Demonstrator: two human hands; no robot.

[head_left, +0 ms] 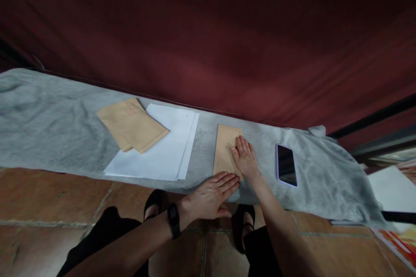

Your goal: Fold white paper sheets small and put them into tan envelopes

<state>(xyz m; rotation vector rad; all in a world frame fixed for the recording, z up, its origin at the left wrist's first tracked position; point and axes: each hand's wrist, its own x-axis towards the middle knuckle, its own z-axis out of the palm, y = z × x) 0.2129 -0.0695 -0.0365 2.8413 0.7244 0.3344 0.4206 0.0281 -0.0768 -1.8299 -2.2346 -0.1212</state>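
A tan paper envelope (225, 149) lies flat on the grey cloth, its long side running away from me. My left hand (212, 192) rests over its near end, fingers stretched out and the thumb apart below the edge. On the envelope's right side my right hand (246, 156) lies flat, fingers extended. To the left, several more brown envelopes (133, 123) are fanned on top of white paper sheets (162, 156). The top one carries a faint reddish mark. A dark watch sits on my left wrist.
The grey cloth (65, 130) covers a long narrow surface against a dark red backdrop (208, 43). A phone (286, 165) in a lilac case lies to the right of my right hand. White paper (393, 188) and printed material (401, 242) are at the far right. Below is a tiled floor (48, 207).
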